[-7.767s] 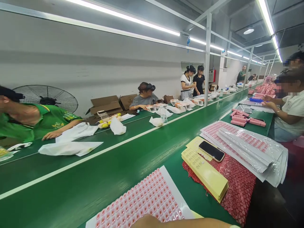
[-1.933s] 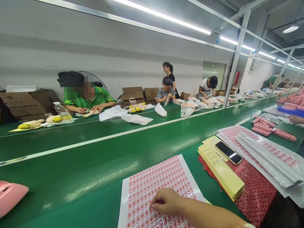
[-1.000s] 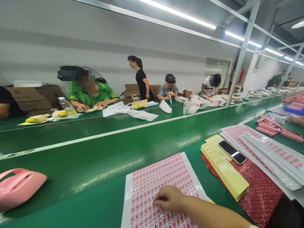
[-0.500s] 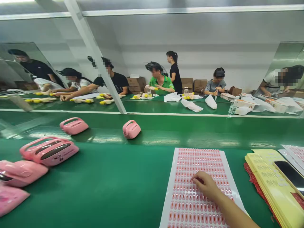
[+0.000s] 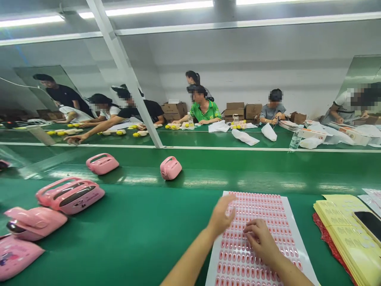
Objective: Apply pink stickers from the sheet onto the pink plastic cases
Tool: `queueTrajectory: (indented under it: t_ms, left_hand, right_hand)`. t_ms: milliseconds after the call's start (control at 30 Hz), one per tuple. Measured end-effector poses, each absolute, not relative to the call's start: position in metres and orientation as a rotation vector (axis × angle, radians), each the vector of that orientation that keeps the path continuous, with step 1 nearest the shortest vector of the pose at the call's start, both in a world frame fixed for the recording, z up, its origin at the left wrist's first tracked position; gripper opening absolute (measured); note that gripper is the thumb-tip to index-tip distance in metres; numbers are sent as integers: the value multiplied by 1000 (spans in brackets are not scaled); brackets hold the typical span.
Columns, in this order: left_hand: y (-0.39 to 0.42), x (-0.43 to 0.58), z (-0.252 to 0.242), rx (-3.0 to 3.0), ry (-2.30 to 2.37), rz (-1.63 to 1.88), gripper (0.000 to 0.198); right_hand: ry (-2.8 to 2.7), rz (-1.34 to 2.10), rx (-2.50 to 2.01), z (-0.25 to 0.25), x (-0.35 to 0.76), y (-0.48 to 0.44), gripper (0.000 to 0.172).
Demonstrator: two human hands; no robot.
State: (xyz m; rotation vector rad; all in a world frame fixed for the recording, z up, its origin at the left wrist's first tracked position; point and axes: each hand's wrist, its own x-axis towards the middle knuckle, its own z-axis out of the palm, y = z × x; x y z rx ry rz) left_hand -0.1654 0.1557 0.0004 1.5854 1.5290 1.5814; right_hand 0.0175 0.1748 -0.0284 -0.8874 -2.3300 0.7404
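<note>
A white sheet of small pink stickers lies on the green belt in front of me. My left hand rests flat on the sheet's left edge, fingers spread. My right hand sits on the middle of the sheet with its fingertips pinched at a sticker. Whether it holds a sticker I cannot tell. Pink handled devices lie to the left: one near the belt's middle, another farther left, and a pair closer to me.
A stack of yellow label sheets and a phone lie at the right. More pink devices sit at the far left. Several people work across the line beside cardboard boxes and a water bottle.
My view has swung left from the right-hand workbench to the belt with pink devices. My left hand has come onto the sticker sheet; my right hand stays on it.
</note>
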Motion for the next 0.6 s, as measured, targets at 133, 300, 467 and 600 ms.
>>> queueTrajectory:
  t_ms: [133, 300, 467, 600]
  left_hand:
    - [163, -278, -8, 907, 1991, 1751, 13]
    - [160, -365, 3, 333, 2128, 1850, 20]
    - [178, -407, 34, 201, 2056, 1914, 22]
    - [198, -415, 46, 237, 1998, 1927, 21]
  right_hand:
    - [-2397, 675, -922, -33, 15, 170, 25]
    - [-2517, 660, -958, -38, 13, 166, 31]
    - [-2535, 637, -941, -46, 13, 166, 30]
    - [-2522, 630, -924, -52, 13, 166, 30]
